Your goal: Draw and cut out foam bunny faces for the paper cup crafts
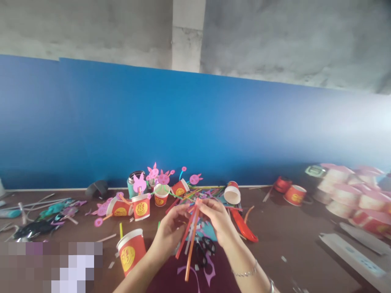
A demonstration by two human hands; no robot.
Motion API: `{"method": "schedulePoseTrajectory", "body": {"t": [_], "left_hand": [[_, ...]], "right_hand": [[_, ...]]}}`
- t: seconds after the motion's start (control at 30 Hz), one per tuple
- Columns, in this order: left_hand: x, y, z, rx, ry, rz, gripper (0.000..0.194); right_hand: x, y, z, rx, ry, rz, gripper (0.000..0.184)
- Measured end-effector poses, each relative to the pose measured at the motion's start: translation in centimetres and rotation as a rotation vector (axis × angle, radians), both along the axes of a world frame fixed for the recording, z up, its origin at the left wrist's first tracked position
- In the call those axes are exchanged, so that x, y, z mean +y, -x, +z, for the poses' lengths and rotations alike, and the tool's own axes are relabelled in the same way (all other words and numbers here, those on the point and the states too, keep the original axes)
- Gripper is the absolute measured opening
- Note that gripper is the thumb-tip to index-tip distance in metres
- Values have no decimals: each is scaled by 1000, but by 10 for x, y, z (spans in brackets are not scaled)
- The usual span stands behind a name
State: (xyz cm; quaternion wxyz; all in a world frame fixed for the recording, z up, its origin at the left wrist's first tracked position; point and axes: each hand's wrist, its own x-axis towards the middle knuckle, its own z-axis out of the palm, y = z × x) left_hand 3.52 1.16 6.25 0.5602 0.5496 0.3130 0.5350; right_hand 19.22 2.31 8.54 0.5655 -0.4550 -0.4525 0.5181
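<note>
Orange, red and purple straws (191,248) are hanging just left of the scissors (204,246); left hand (171,226) and right hand (216,217) both pinching upper ends. Risk: one slipping out if either grip is loosening.

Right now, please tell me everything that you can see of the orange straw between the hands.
The orange straw is long, thin and straight, apparently plastic. Its upper part is pinched by the right hand, where fingers hide the tip; whether the left hand, close beside, also touches it is unclear. The lower end points down towards the wearer, held by neither hand. A red straw and a pale purple straw fan out to its left, their lower ends higher in the picture.
</note>
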Motion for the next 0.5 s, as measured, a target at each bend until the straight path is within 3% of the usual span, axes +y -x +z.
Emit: {"method": "schedulePoseTrajectory", "body": {"t": [0.1, 0.17, 0.27, 0.37, 0.5], "left_hand": [[0, 3, -1, 98, -242, 52, 17], [-2, 3, -1, 89, -272, 75, 13], [-4, 1, 0, -64, -63, 76, 20], [-5, -2, 0, -237, 204, -27, 25], [-1, -3, -2, -341, 402, -164, 28]], "right_hand": [[0, 1, -3, 128, 28, 60, 36], [-1, 2, -4, 188, 23, 108, 34], [-3, 3, -2, 222, 20, 194, 32], [-5, 3, 1, 163, 0, 250, 32], [-3, 0, 0, 20, -26, 225, 35]]}}
